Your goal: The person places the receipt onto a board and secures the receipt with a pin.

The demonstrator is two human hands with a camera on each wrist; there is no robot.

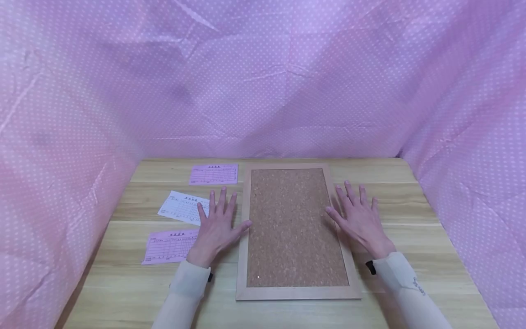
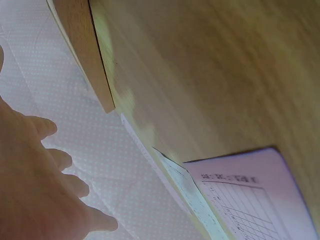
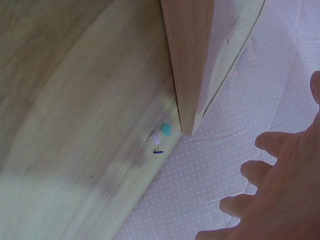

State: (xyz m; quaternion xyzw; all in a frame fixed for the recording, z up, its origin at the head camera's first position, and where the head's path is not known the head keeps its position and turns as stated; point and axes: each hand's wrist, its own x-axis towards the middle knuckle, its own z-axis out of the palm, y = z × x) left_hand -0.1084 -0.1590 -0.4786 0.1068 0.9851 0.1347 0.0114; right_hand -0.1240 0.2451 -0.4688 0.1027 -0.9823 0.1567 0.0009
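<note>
A cork board (image 1: 297, 228) in a pale wooden frame (image 1: 300, 293) lies on the table, its long sides running away from me. My left hand (image 1: 217, 230) hovers by its left side with fingers spread, the thumb overlapping the frame in the head view. Beyond the right side, my right hand (image 1: 361, 224) is likewise spread, its thumb over the frame's edge. Neither hand holds anything. Beside the left hand are a white printed slip (image 1: 181, 206) and a pink one (image 1: 169, 246), each partly hidden by it. Another pink slip (image 1: 213, 174) lies farther back.
In the right wrist view, several thumbtacks lie on the table beside the board's frame: a teal one (image 3: 166, 129), a pale one (image 3: 156, 138) and a purple one (image 3: 158, 152). Pink dotted cloth (image 1: 271, 91) hangs behind the wooden table (image 1: 123, 292) and at both sides.
</note>
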